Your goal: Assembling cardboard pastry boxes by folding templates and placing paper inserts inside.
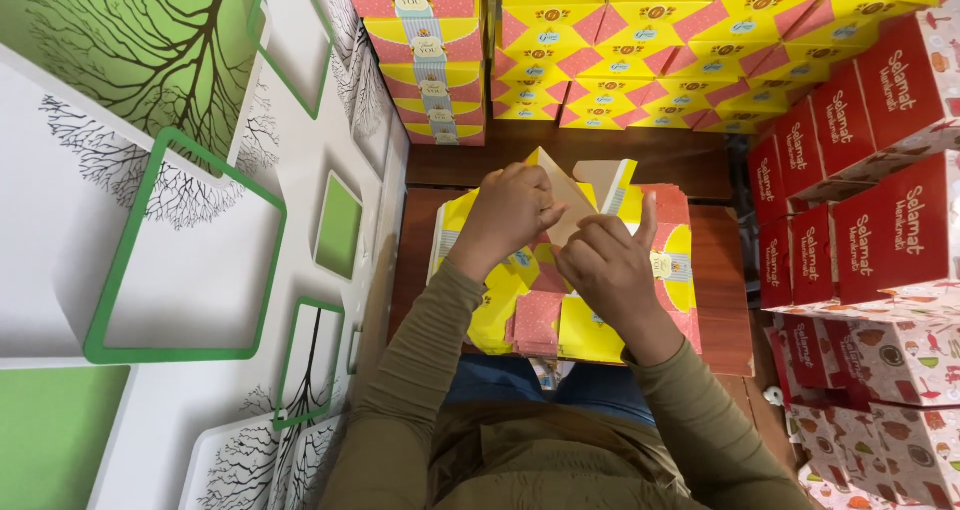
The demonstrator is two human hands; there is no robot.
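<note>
Head view, folding of a flat carton blank (560, 205) over a stack of unfolded yellow-and-pink blanks (590, 330) on the wooden worktop (725, 300). Left hand (510, 210) closed around the raised cream-coloured flap, fingers curled over its left edge; right hand (605, 265) pressed against the lower right of the same flap, thumb and forefinger pinched on the card, remaining fingers spread. Blank held tilted, just above the stack and touching it at the near edge. Finished yellow-and-pink boxes (640, 60) piled at the far end of the worktop; red-and-white boxes (880, 220) stacked to the right; a panel with green frames and tree prints (180, 220) to the left. For a clean fold, judged best: crease run along the scored line with the thumb, both hands kept close to the fold, pressure even from end to end, stack beneath held from sliding. Risk judged: a skewed crease if one side is pushed ahead of the other.
</note>
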